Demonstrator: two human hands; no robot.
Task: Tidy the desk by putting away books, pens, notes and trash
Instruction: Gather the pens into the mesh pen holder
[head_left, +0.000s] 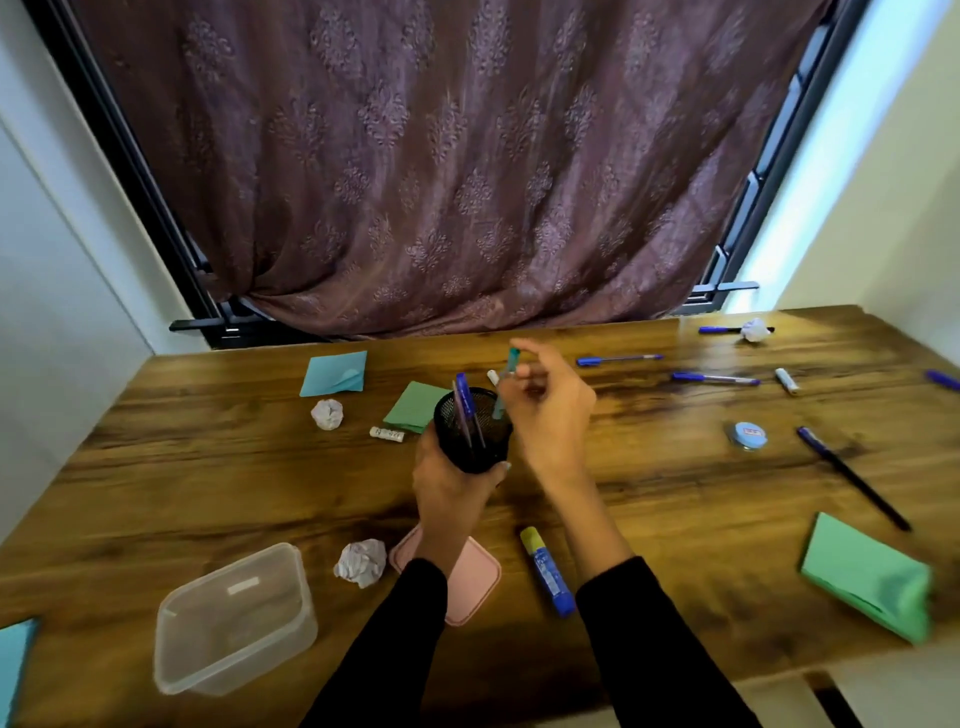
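Observation:
My left hand (449, 488) grips a black mesh pen cup (472, 434) from below, lifted over the middle of the wooden desk (208, 499). Blue pens (466, 402) stand in the cup. My right hand (550, 410) pinches a teal pen (506, 382), its lower end inside the cup's rim. More blue pens (618, 359) (716, 379) (852, 475) lie to the right. Crumpled paper balls (327, 414) (362, 562) (754, 329) and green and blue note pads (867, 577) (335, 373) are scattered around.
A clear plastic box (234, 618) stands at the front left, its pink lid (467, 582) beside it under my left arm. A glue stick (548, 571), a round blue tin (747, 434) and small white erasers (387, 434) lie about. A curtain (441, 156) hangs behind the desk.

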